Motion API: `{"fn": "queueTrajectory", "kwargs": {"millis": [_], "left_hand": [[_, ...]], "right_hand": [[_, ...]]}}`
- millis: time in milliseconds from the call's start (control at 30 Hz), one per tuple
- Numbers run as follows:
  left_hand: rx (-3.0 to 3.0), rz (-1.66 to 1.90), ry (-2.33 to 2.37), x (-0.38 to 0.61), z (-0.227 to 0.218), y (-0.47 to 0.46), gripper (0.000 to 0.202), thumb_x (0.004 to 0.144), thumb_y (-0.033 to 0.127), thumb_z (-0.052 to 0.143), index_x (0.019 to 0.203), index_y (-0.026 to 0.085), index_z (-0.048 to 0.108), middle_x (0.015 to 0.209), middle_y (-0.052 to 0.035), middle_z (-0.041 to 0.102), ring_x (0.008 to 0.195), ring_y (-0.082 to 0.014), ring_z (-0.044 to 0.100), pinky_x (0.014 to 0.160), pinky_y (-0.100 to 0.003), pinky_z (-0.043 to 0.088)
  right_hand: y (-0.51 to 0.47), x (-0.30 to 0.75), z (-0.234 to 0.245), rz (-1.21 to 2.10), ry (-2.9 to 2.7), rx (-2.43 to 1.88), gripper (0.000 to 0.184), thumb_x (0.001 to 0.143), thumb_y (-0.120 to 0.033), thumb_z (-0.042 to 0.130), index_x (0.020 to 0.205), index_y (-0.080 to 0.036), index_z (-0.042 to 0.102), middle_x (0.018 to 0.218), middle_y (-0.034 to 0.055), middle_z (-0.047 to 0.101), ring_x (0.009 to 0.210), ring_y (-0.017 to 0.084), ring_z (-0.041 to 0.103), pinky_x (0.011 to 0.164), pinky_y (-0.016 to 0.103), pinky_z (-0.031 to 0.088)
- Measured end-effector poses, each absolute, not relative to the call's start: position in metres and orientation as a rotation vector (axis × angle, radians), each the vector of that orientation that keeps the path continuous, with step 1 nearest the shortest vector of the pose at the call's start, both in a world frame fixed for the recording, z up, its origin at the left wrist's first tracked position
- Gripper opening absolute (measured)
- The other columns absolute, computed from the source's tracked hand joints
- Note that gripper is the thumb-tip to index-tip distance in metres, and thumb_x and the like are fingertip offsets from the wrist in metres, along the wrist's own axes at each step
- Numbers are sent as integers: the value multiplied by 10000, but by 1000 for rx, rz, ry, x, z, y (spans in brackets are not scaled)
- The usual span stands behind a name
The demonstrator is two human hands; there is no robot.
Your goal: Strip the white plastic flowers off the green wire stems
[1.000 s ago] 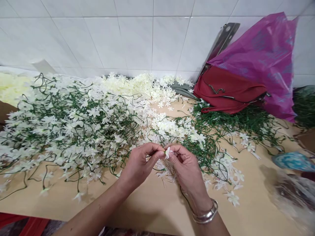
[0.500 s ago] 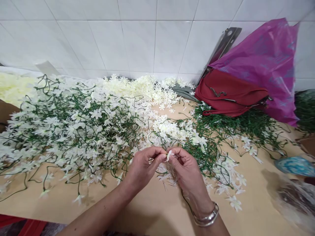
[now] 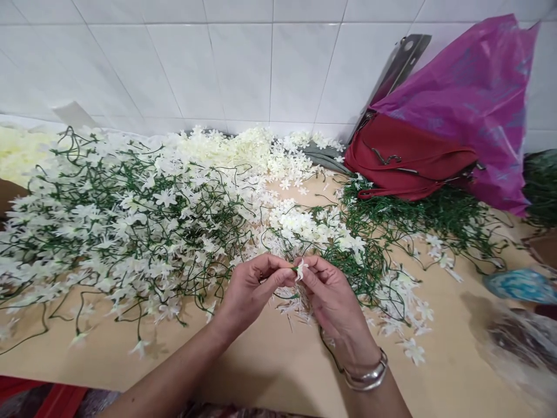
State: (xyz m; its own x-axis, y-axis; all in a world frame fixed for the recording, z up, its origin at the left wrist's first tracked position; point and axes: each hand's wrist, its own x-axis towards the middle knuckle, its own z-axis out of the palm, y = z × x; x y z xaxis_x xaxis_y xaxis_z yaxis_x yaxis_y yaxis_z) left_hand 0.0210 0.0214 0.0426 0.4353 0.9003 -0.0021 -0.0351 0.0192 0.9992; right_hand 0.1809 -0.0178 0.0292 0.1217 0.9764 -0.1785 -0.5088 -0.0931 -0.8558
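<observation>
Between my hands is a small white artificial flower (image 3: 300, 269), its petals facing right and a bit of green at its base. My left hand (image 3: 248, 293) pinches the green stem end with thumb and forefinger. At the petals, the thumb and fingers of my right hand (image 3: 337, 299) close on the same flower. A green stem hangs below my right hand, near the wrist with the silver bangle (image 3: 368, 374). Just beyond my fingers lie loose white blossoms (image 3: 300, 223) and a tangle of green stems (image 3: 368, 270). Thin white bits (image 3: 300, 313) are scattered under my hands.
A big heap of white flowers on green stems (image 3: 130, 215) covers the left of the table (image 3: 270, 360). Pale yellow blossoms (image 3: 243, 145) lie by the tiled wall. At right sit a red bag (image 3: 409, 157), a purple plastic bag (image 3: 478, 110) and a blue-patterned item (image 3: 520, 285).
The flower between my fingers has turned, and green now shows at its base. Both hands stay nearly in place. The whole view has shifted slightly.
</observation>
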Motion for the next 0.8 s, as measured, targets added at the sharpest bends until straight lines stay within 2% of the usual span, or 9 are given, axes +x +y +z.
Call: {"fn": "queueTrajectory", "kwargs": {"millis": [633, 800], "left_hand": [[1582, 837, 868, 15, 26, 23, 211, 996, 335, 615, 899, 155, 667, 750, -32, 732, 711, -143, 701, 696, -239, 545], [1537, 820, 801, 16, 39, 20, 185, 982, 331, 644, 913, 163, 682, 787, -33, 744, 750, -152, 712, 731, -255, 558]], "right_hand": [[-17, 178, 23, 1498, -730, -981, 255, 795, -420, 853, 801, -210, 709, 701, -5, 683, 684, 144, 588, 701, 279, 458], [-20, 186, 29, 1534, -740, -976, 265, 759, -412, 882, 805, -214, 713, 714, -9, 666, 688, 139, 590, 686, 265, 462]]}}
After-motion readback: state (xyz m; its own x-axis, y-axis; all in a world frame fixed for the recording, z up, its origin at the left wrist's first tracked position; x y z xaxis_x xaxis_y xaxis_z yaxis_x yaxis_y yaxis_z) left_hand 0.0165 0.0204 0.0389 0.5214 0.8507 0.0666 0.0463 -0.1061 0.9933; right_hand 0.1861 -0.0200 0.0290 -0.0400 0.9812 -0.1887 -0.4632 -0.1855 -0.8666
